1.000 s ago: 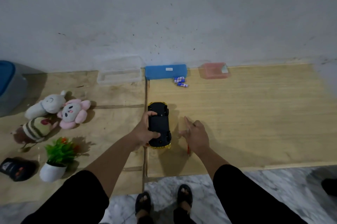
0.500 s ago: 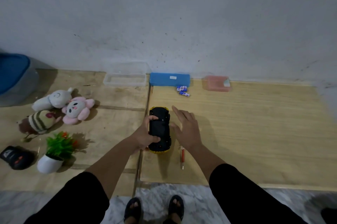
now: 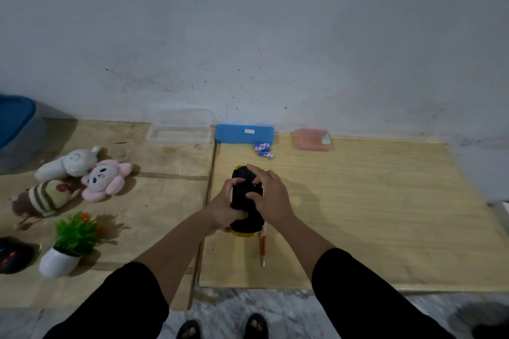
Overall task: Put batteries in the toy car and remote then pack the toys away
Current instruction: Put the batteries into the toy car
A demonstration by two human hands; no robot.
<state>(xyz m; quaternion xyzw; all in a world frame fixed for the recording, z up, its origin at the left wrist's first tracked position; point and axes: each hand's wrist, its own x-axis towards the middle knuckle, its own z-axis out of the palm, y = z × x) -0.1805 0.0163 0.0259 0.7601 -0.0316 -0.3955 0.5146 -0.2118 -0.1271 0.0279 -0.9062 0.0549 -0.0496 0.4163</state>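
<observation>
The yellow toy car (image 3: pixel 246 221) lies upside down on the wooden board, its black underside facing up. My left hand (image 3: pixel 226 206) grips its left side. My right hand (image 3: pixel 268 194) rests on top of the underside with fingers curled onto it. A red-handled screwdriver (image 3: pixel 263 246) lies on the board just right of the car's near end. Several small blue batteries (image 3: pixel 263 150) lie beyond the car, in front of a blue box (image 3: pixel 243 134). The dark remote (image 3: pixel 12 256) sits at the far left edge.
A clear plastic box (image 3: pixel 178 132) and a pink box (image 3: pixel 312 140) stand against the wall. Three plush toys (image 3: pixel 82 176) and a small potted plant (image 3: pixel 70 245) lie on the left board. A blue-lidded bin (image 3: pixel 16 129) stands at far left.
My right hand left the screwdriver on the board and moved forward onto the car's underside. My left hand kept its hold on the car.
</observation>
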